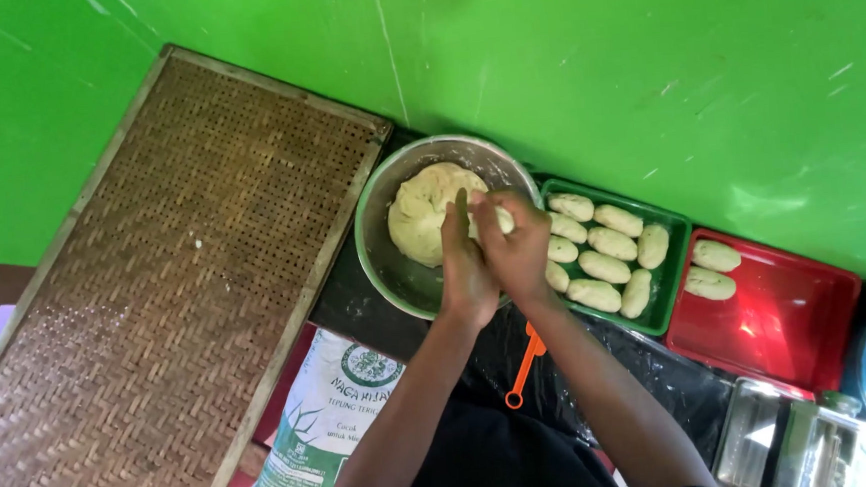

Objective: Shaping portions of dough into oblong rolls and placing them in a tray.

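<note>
I pressed my left hand (467, 271) and right hand (515, 248) palm to palm, closed around a small piece of dough (502, 219) that showed only at my fingertips; its long axis I cannot tell. Just beyond my hands, the big dough lump (429, 212) lay in the metal bowl (386, 266). To my right, shaped oblong pieces (607, 266) filled a green tray (676, 259), their long axes mixed.
</note>
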